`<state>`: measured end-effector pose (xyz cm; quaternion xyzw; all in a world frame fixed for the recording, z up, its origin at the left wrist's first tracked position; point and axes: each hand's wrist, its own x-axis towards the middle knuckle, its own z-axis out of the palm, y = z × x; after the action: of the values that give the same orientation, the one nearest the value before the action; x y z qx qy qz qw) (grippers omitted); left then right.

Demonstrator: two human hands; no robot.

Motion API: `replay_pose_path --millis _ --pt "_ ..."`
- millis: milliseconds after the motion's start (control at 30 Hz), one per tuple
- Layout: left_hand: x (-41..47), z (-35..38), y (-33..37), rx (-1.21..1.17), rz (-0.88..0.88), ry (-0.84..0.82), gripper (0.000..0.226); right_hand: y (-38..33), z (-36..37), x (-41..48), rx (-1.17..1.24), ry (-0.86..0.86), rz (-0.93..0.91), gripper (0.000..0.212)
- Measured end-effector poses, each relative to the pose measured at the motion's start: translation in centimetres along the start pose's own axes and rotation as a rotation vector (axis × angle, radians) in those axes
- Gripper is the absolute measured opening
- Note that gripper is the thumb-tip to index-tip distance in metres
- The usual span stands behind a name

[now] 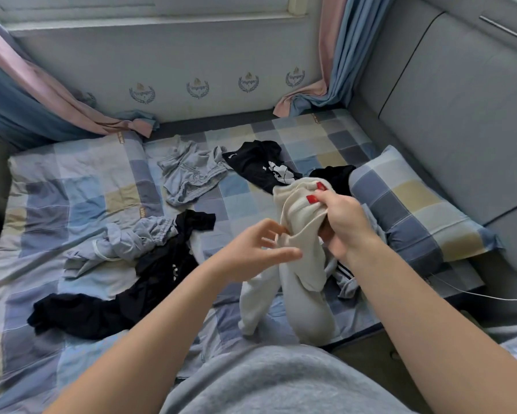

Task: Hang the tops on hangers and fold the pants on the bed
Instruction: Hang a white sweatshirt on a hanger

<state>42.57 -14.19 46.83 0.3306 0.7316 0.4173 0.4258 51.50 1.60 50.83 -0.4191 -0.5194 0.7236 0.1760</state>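
My right hand (345,225) grips the bunched waistband of cream-white pants (299,264), lifted above the bed's near right part; their legs hang down onto the sheet. My left hand (263,249) hovers just left of the pants, fingers relaxed and spread, its fingertips at the cloth. On the bed lie light grey-blue shorts (191,177), a black top with a white print (260,162), a long black garment (116,294) and a crumpled grey-blue garment (125,246). No hangers are in view.
The bed has a checked blue, grey and beige sheet (72,189). A matching pillow (415,210) lies at the right against a grey padded headboard (460,115). Pink and blue curtains (42,94) hang at the back corners. A white cable (475,294) trails over the right edge.
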Motion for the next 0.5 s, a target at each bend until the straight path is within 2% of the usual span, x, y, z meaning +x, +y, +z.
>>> replay_pose_path --millis 67,200,300,400,500 --pt "0.5 0.8 0.6 0.003 0.053 0.103 0.039 -1.2 -0.1 -0.8 0.132 -0.046 -0.018 0.023" --pt "1.4 0.2 3.0 -0.155 0.124 0.244 0.034 -3.0 -0.1 -2.4 0.37 -0.119 -0.032 0.022" --pt "1.8 -1.6 4.5 -0.027 0.249 0.418 0.01 -3.4 -0.3 -3.3 0.507 -0.213 -0.056 0.023" --pt "1.3 -3.4 6.1 -0.071 0.419 0.621 0.008 -3.0 -0.6 -3.6 0.478 -0.268 -0.046 0.023" --pt "0.5 -4.5 7.4 -0.101 0.573 0.696 0.016 -2.3 -0.9 -3.8 0.189 -0.316 0.045 0.028"
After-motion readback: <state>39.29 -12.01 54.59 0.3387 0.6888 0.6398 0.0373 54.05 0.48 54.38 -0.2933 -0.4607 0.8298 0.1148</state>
